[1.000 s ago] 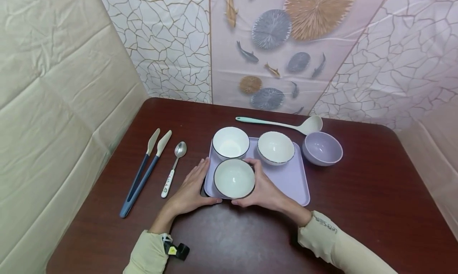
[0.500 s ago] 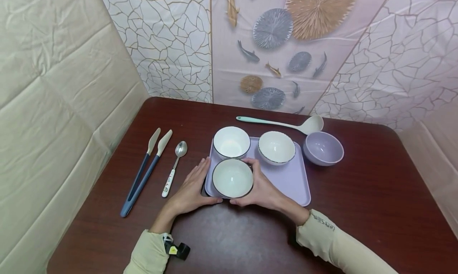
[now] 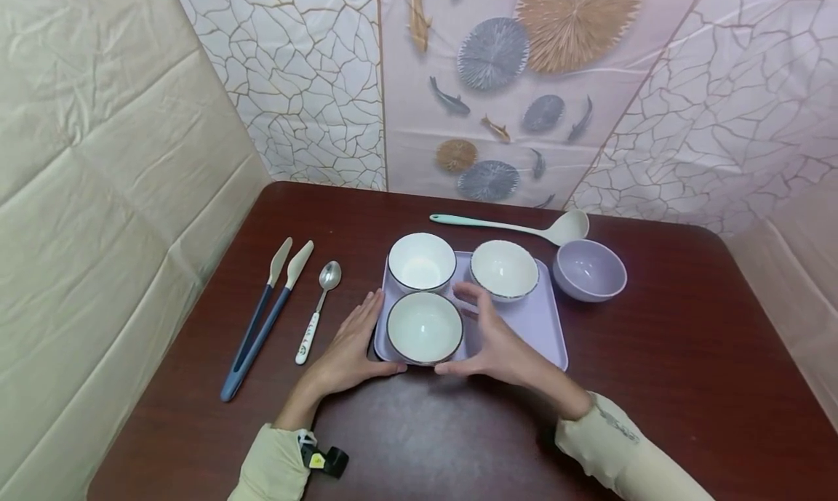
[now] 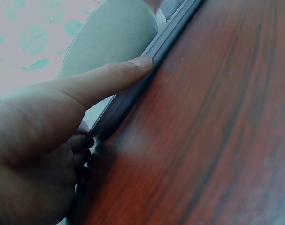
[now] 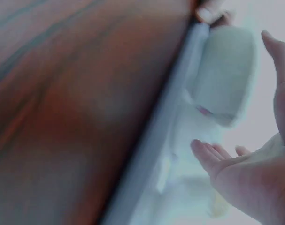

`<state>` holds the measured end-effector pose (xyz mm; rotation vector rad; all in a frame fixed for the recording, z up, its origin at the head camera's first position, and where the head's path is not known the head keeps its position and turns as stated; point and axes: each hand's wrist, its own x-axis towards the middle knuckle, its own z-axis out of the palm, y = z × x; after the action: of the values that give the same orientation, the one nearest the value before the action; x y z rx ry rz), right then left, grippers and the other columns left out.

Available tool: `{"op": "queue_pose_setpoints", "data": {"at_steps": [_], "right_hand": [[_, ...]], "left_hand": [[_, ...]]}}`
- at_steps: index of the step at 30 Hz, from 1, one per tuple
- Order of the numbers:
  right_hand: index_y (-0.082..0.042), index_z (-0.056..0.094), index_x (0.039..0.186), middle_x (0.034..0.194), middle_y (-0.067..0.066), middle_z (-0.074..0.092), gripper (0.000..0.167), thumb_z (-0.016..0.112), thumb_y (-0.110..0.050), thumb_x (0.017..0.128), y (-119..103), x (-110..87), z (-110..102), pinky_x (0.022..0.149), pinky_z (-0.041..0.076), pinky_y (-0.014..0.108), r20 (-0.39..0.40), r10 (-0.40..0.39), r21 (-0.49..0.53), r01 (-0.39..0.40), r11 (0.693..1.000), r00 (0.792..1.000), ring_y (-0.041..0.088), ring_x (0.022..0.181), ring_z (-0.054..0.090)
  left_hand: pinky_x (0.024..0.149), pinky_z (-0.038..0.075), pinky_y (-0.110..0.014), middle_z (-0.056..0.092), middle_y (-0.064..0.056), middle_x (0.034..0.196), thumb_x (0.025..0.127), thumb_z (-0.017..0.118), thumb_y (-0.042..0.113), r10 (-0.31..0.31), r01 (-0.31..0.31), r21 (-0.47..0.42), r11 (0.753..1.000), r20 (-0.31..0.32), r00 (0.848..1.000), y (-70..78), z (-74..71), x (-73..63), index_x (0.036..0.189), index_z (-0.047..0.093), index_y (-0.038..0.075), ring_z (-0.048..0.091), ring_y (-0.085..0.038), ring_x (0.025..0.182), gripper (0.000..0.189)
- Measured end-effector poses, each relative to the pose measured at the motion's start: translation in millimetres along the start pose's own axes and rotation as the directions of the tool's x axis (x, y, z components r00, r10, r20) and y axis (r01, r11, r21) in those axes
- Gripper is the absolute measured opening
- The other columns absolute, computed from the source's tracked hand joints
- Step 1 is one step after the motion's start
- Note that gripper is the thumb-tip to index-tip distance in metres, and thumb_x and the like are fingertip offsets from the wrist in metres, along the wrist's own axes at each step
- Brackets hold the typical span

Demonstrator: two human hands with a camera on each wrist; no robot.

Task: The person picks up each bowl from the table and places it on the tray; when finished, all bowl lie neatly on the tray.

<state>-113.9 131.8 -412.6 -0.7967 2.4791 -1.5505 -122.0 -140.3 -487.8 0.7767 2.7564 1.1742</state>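
Note:
A dark-rimmed white bowl (image 3: 425,328) sits upright at the front left of a lilac tray (image 3: 537,341). My left hand (image 3: 347,350) lies along the tray's left front corner, fingers extended. In the left wrist view its thumb (image 4: 116,77) touches the tray's rim, beside the bowl (image 4: 116,35). Just right of that bowl is my right hand (image 3: 500,343), fingers and thumb spread with nothing held. The right wrist view, blurred, shows a gap between this hand (image 5: 255,180) and the bowl (image 5: 224,75). Two more white bowls, a left one (image 3: 422,261) and a right one (image 3: 505,270), stand on the tray's back half.
A lilac bowl (image 3: 590,271) stands right of the tray, with a ladle (image 3: 568,229) behind it. To the left lie a spoon (image 3: 314,313) and blue-handled tongs (image 3: 265,323) with pale tips. Everything is on a dark red-brown wooden table (image 3: 668,370).
My right hand has let go of the front bowl and drawn back to the right, its fingers spreading. The bowl stays on the tray. My left hand keeps its place at the corner.

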Motion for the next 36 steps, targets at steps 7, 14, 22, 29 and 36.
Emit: {"op": "queue_pose_setpoints", "data": {"at_steps": [7,14,22,29,36], "right_hand": [[-0.015,0.061,0.123,0.118,-0.002,0.065,0.042,0.079,-0.02,0.085,19.6,-51.0,-60.2,0.099,0.045,0.027,-0.058,-0.048,-0.184,0.037,0.982,0.997,0.015,0.115,0.058],[-0.011,0.065,0.109,0.098,0.0,0.07,0.028,0.077,-0.025,0.087,49.6,-95.5,-116.0,0.076,0.052,0.025,-0.383,0.127,-0.41,-0.292,0.864,0.915,0.02,0.089,0.067],[-0.003,0.008,0.152,0.147,0.031,0.028,0.116,0.089,-0.026,0.073,86.9,-73.1,-157.8,0.105,0.03,0.061,-0.54,0.228,-0.252,-0.414,0.874,0.81,0.047,0.133,0.033],[-0.008,-0.002,0.155,0.157,0.026,0.011,0.126,0.09,-0.028,0.071,114.5,-60.7,-169.2,0.112,0.018,0.059,-0.505,0.265,-0.186,-0.404,0.896,0.821,0.043,0.141,0.019],[-0.006,0.003,0.155,0.15,0.029,0.025,0.125,0.091,-0.029,0.069,124.2,-58.9,-173.2,0.107,0.026,0.055,-0.501,0.282,-0.174,-0.415,0.893,0.818,0.042,0.13,0.034]], "left_hand": [[0.118,0.01,-0.045,0.015,-0.018,0.16,0.07,0.088,0.042,0.0,0.0,-0.001,1.0,-0.026,1.0,-0.4,-1.4,-3.8,0.156,0.009,-0.001,0.008,-0.03,0.148,0.124],[0.118,0.01,-0.046,0.014,-0.017,0.161,0.072,0.087,0.043,-0.016,0.016,0.002,1.0,-0.029,0.999,-0.9,-6.0,-6.5,0.156,0.01,0.0,0.007,-0.03,0.148,0.122],[0.118,0.01,-0.046,0.015,-0.017,0.161,0.072,0.087,0.042,-0.005,0.004,-0.009,1.0,-0.031,1.0,-1.6,-3.4,-5.6,0.156,0.01,0.0,0.008,-0.03,0.148,0.122],[0.118,0.01,-0.046,0.012,-0.015,0.161,0.073,0.086,0.043,-0.008,0.008,-0.008,1.0,-0.004,1.0,0.0,2.2,-2.0,0.156,0.009,0.001,0.006,-0.029,0.148,0.122],[0.117,0.011,-0.047,0.013,-0.016,0.161,0.072,0.087,0.042,-0.003,0.003,-0.006,1.0,-0.004,1.0,4.9,2.0,0.2,0.156,0.009,0.0,0.007,-0.03,0.148,0.122]]}}
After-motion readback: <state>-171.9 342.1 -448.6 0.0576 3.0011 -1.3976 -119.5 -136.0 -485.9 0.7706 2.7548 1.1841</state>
